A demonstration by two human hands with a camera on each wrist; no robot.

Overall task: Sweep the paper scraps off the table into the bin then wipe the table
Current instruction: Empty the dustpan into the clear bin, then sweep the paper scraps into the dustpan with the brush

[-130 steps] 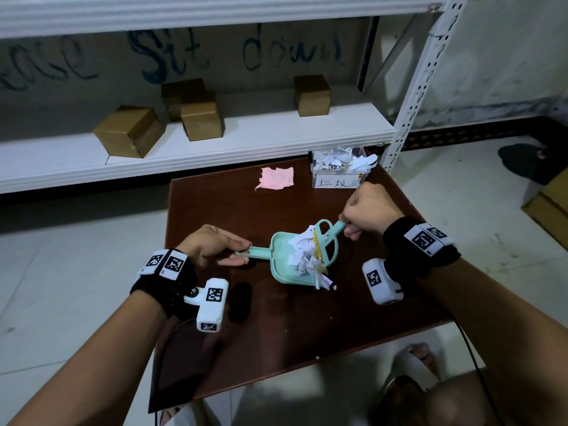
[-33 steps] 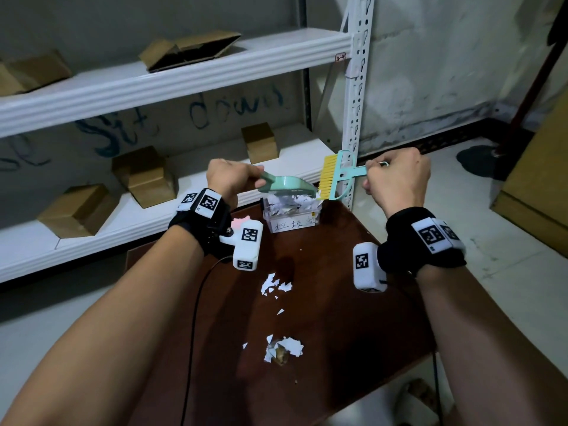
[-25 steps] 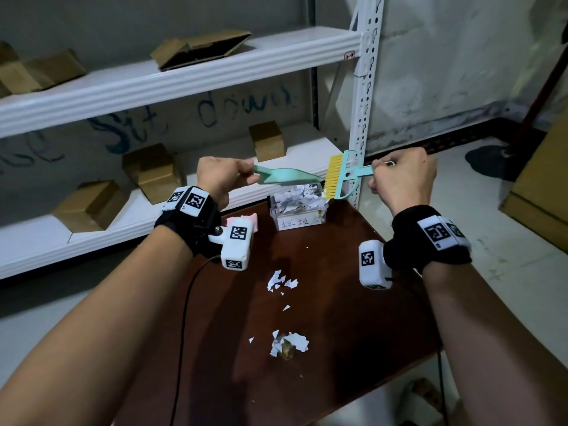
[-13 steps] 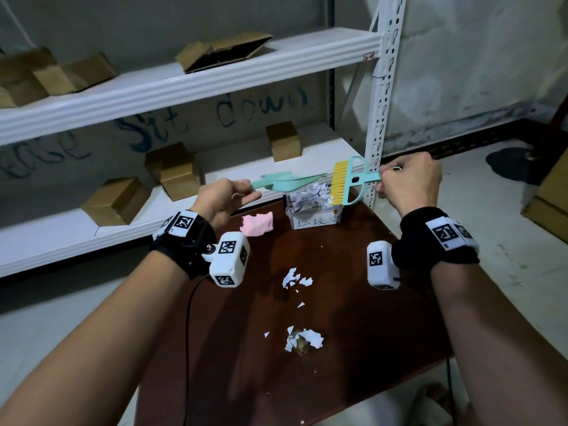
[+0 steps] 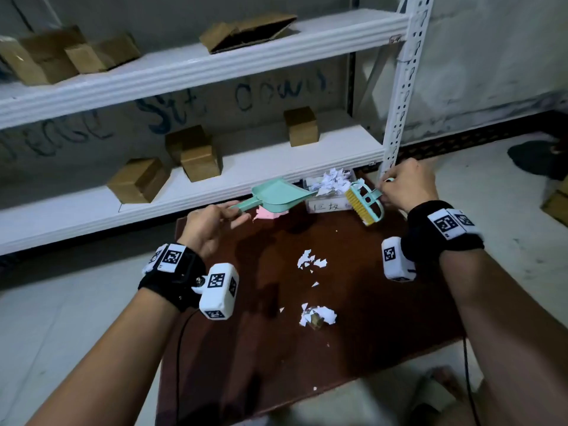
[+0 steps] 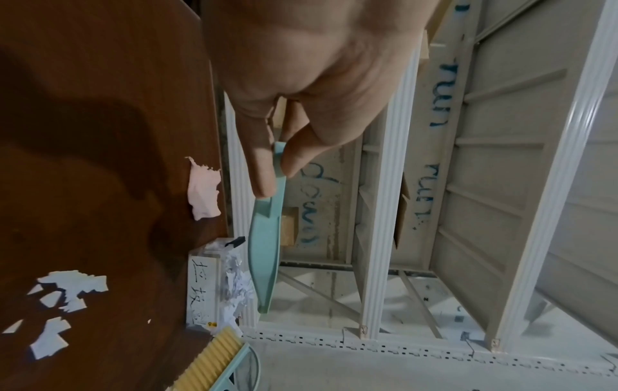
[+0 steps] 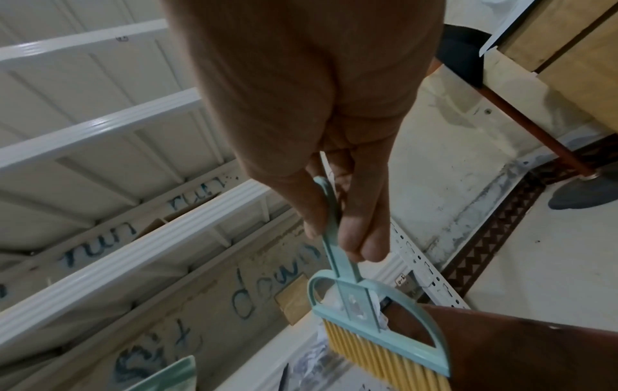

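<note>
Left hand (image 5: 206,226) pinching dustpan (image 5: 278,196) handle, pan raised beside the full bin (image 5: 330,196), right hand (image 5: 407,187) gripping brush (image 5: 365,204) handle, scraps (image 5: 312,262) still on desk (image 5: 368,333), pink cloth (image 6: 203,193) at desk's back edge.

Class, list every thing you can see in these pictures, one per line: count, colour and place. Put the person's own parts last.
dustpan: one, mint green, held above the table's far edge, beside the bin
brush: one, mint green with yellow bristles, held by the bin
bin: one, clear with a white label, far edge, heaped with scraps
paper scraps: two white clusters, mid-table
cloth: one, pink, far edge
table: one, dark brown
cardboard boxes: several, brown, on the white shelves
left hand: pinches the dustpan handle
right hand: grips the brush handle
</note>
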